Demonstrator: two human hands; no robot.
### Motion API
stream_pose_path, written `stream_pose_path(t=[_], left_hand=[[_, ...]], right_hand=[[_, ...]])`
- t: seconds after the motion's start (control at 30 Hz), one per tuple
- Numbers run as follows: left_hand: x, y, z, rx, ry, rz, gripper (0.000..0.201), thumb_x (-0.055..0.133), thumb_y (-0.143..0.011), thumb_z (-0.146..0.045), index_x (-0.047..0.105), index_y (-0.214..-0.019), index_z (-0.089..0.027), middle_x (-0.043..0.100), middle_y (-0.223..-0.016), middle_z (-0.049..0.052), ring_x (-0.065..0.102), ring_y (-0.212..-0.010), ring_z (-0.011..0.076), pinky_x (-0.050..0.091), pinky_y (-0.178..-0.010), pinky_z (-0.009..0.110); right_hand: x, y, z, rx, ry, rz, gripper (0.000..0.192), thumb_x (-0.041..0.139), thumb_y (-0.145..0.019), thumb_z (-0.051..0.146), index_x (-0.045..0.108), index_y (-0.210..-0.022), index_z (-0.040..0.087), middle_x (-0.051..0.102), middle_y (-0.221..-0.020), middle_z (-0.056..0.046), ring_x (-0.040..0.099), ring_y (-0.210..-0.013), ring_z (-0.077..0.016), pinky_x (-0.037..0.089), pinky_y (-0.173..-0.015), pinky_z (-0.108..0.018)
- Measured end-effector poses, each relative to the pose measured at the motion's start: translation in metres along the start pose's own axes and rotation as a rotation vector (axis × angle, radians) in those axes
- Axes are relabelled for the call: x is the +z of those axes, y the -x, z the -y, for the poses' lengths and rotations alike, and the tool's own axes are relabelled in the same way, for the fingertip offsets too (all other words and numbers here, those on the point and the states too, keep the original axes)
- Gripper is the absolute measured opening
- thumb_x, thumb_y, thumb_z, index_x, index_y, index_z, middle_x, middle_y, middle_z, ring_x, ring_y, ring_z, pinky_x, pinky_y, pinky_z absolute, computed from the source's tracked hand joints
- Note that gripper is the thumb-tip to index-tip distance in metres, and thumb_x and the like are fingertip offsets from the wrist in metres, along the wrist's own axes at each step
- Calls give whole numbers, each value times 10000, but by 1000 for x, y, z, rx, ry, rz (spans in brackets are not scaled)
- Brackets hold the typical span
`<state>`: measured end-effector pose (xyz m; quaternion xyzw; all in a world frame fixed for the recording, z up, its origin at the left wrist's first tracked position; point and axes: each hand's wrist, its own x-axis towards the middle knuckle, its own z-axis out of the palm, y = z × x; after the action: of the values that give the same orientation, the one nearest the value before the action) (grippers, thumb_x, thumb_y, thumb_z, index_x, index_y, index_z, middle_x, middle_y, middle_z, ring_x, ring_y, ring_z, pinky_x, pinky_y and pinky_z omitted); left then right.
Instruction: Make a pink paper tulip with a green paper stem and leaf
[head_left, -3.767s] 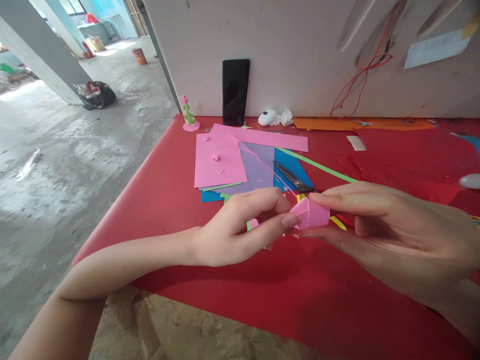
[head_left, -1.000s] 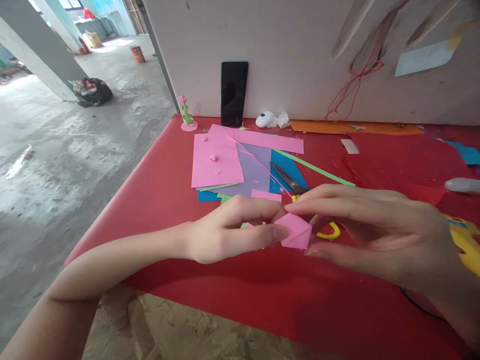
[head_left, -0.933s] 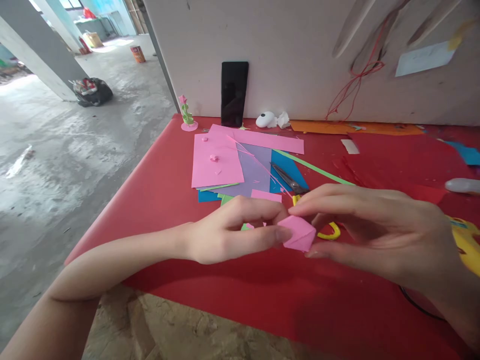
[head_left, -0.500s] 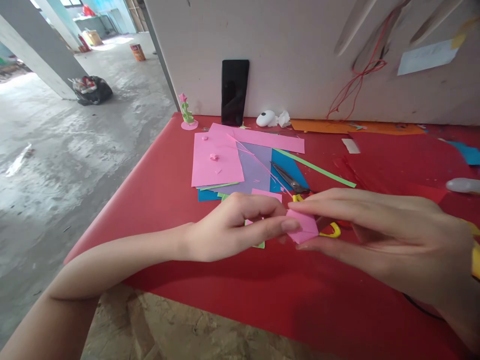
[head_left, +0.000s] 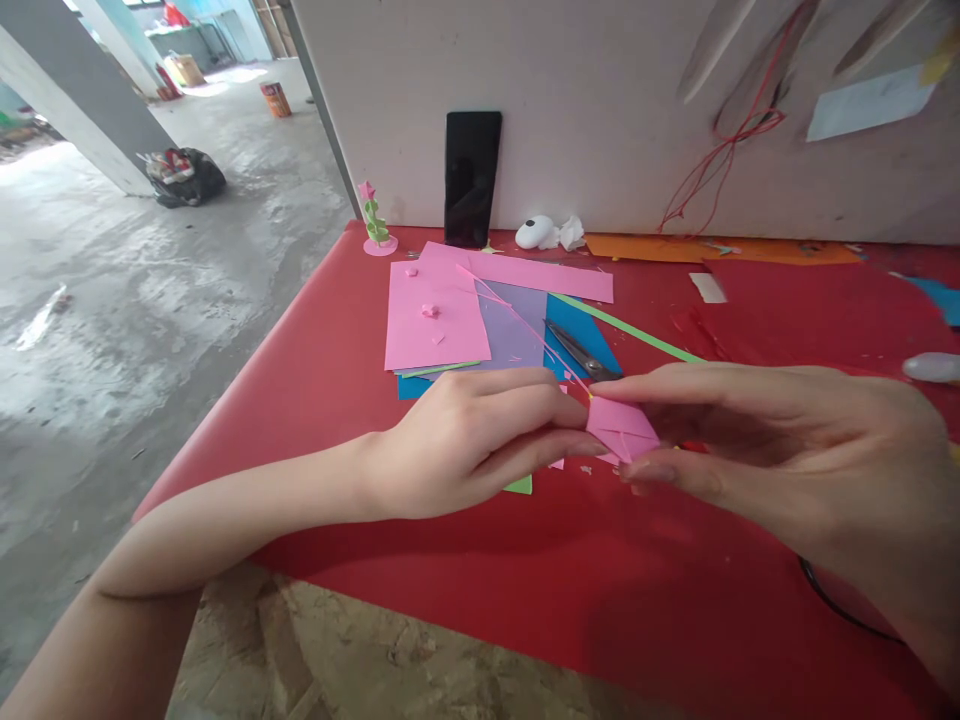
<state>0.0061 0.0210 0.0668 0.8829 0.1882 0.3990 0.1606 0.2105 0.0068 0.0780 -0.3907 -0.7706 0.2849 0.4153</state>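
Between my two hands is a small folded piece of pink paper [head_left: 621, 424], roughly five-sided, with crease lines across its face. My left hand [head_left: 472, 440] pinches its left corner between thumb and fingers. My right hand [head_left: 795, 460] grips it from the other side, forefinger on the top edge and thumb at the lower right corner. Just behind lie the scissors [head_left: 576, 350], their handles mostly covered by my right hand. Thin pink strips [head_left: 517, 315] lie across the purple sheet [head_left: 517, 345] beyond my fingers.
Pink sheets [head_left: 420, 340] with small folded pink bits lie over blue paper [head_left: 600, 330]. A green strip [head_left: 637, 325] runs rightward. A black phone [head_left: 472, 180] leans on the wall beside a pink paper flower [head_left: 371, 215] and a white mouse-shaped object [head_left: 534, 232]. Red covering [head_left: 450, 570] spans the table.
The pink paper has shifted slightly right and turned, showing a creased face. My right thumb has moved to its lower right corner, and my hands now cover the yellow scissor handles.
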Motion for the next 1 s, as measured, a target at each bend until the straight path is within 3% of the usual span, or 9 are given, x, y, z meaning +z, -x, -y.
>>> stream_pose_path(t=[0.27,0.37,0.47,0.67,0.8,1.0], left_hand=[[-1,1,-6,-2,-142,10,194,444,-935,-193,562,-820,-91,617,-713,37,515,-607,68,439,-551,168],[-2,1,-9,13,-248,34,201,409,-951,-189,552,-839,-102,626,-745,31,526,-614,62,426,-533,170],[-4,1,-10,35,-334,63,173,405,-953,-174,545,-871,-115,619,-753,17,542,-629,61,425,-535,173],[-8,-1,-11,41,-372,111,177,410,-946,-149,559,-868,-97,622,-757,25,538,-624,64,424,-539,180],[-9,-2,-13,46,-400,101,173,423,-941,-149,571,-880,-86,625,-754,31,545,-622,69,407,-524,184],[-10,-1,-14,27,-407,112,150,414,-938,-130,554,-887,-113,604,-759,17,535,-618,61,397,-523,179]], right_hand=[[1,3,3,-14,52,-35,293,740,-721,277,691,-978,410,705,-870,119,646,-669,-54,575,-581,-121],[1,7,2,-70,215,-91,240,707,-750,365,687,-986,402,704,-867,108,640,-671,-76,579,-604,-188],[-1,10,0,-130,388,-133,227,649,-777,473,691,-973,365,709,-850,77,659,-729,-119,584,-729,-269],[-7,11,4,-138,478,-75,237,644,-795,416,709,-958,256,725,-823,8,687,-781,-164,573,-788,-283],[-7,6,5,-155,454,14,229,655,-792,379,704,-977,252,730,-810,9,688,-752,-147,573,-719,-234],[-7,4,-1,-185,432,33,264,649,-811,364,688,-1042,243,719,-841,19,664,-841,-102,521,-773,-157]])
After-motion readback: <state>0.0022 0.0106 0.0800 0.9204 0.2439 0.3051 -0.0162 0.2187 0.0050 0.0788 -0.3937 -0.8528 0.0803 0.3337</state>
